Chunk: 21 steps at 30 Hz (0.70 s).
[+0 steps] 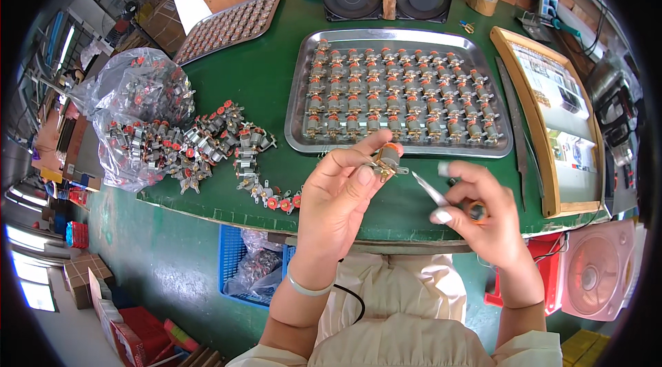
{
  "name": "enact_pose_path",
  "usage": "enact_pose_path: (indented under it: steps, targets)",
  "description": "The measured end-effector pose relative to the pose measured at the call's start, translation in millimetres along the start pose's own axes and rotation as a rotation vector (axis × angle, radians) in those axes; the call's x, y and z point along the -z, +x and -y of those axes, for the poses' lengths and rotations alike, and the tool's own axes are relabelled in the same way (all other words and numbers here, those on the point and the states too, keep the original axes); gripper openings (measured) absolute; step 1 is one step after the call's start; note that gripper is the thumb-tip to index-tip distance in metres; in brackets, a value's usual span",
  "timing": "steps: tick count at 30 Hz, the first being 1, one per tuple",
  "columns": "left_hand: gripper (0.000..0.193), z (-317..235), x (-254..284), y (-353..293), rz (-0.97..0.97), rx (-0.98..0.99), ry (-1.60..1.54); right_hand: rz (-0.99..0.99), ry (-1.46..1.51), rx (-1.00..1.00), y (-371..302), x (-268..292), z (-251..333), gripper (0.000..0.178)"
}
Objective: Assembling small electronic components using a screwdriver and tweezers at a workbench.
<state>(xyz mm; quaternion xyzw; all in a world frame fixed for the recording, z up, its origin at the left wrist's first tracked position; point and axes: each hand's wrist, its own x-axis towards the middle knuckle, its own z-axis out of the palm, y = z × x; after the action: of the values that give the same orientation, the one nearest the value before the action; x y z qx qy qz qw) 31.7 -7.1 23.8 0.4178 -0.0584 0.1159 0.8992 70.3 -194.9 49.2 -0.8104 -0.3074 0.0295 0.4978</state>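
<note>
While the grey component [390, 154] is pinched by the left hand [336, 200] before the tray [476, 152], the pointed tool [432, 192], clasped in the right hand [491, 216], is best aimed steadily at the tab [401, 170].

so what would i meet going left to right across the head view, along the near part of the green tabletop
Clear plastic bag → loose grey components → left hand pinching one component → right hand holding a pointed metal tool → wooden frame.
</note>
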Motion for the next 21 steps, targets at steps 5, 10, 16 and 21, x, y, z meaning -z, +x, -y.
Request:
enact_pose_path:
  steps: [5,10,16,21]
  targets:
    - [0.013,4,-6,0,0.045,-0.102,0.217,-0.082,-0.025,0.371,11,2,1,0.02]
    - [0.012,4,-8,-1,0.069,-0.14,0.338,-0.143,-0.314,0.578,17,-2,-1,0.026]
    - [0.013,4,-6,0,0.133,-0.138,0.298,-0.084,-0.27,0.551,17,-2,1,0.024]
    - [0.02,12,1,3,0.262,-0.241,0.272,0.217,0.571,-0.146,16,5,1,0.018]
